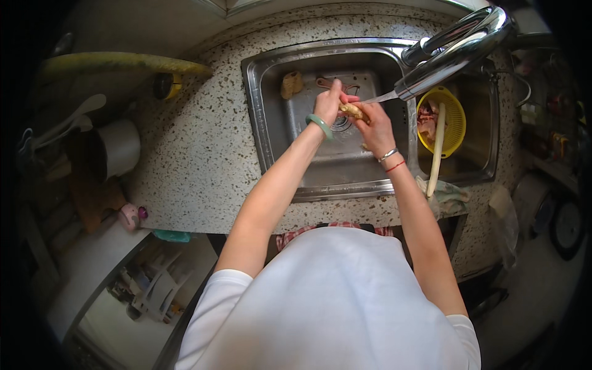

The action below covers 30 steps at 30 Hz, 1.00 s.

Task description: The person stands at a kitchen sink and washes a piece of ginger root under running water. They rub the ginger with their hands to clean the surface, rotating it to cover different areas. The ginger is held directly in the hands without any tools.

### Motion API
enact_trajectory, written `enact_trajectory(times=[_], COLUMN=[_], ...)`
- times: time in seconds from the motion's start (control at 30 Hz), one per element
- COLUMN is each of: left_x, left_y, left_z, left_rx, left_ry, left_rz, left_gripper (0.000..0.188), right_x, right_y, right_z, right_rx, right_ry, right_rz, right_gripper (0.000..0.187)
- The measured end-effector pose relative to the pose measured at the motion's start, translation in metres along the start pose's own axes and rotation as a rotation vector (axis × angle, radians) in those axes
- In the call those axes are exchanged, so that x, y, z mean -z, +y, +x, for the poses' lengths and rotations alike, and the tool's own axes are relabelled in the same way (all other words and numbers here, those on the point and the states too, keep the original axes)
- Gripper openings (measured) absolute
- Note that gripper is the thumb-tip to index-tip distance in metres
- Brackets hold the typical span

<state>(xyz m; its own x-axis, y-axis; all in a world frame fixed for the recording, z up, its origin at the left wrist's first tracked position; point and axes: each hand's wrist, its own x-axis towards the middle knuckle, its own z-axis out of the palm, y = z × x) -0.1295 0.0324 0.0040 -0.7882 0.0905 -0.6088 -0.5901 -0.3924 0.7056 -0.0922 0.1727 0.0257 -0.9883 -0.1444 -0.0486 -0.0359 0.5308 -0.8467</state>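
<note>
A knobbly piece of ginger (353, 111) is between my two hands over the large basin of the steel sink (296, 194). My left hand (328, 103) grips its left end, a green bangle on the wrist. My right hand (376, 127) closes its fingers round the other end. Water streams from the chrome faucet (456, 52) onto the fingers. Behind the hands, a tool with a brownish handle (324, 82), like a peeler, lies on the basin floor. A tan, sponge-like block (291, 84) rests near the back left corner. Small peel-like bits lie near the drain.
In the smaller right basin stands a yellow colander (455, 117) with raw meat inside; a long pale peeled stalk (437, 151) leans across it. A cloth (449, 196) lies at the front edge. Speckled counter (191, 154) spreads left, with a pot (117, 148) beyond.
</note>
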Motion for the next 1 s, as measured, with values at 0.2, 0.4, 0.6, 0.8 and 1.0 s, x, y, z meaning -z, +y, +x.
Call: enact_trajectory(times=[0.2,0.4,0.6,0.8,1.0], left_x=[0.020,0.006,-0.020,-0.011,-0.007], left_y=[0.013,-0.002,-0.025,-0.038,-0.056], left_z=[-0.022,-0.038,-0.057,-0.053,-0.045], left_rx=[0.182,0.152,-0.243,-0.061,-0.290], left_ry=[-0.138,-0.046,0.090,0.003,0.078], left_rz=[0.403,0.063,0.718,0.290,0.590], left_gripper=[0.034,0.039,0.044,0.047,0.049], right_x=[0.008,-0.038,-0.054,-0.037,-0.040], right_y=[0.017,0.020,0.021,0.022,0.023], right_z=[0.022,0.006,0.014,0.012,0.011], right_rx=[-0.171,-0.480,-0.610,-0.744,-0.654], right_ry=[-0.059,-0.013,0.077,-0.002,0.013], right_rz=[0.403,1.246,1.092,1.165,1.163], right_gripper=[0.051,0.044,0.036,0.034,0.024])
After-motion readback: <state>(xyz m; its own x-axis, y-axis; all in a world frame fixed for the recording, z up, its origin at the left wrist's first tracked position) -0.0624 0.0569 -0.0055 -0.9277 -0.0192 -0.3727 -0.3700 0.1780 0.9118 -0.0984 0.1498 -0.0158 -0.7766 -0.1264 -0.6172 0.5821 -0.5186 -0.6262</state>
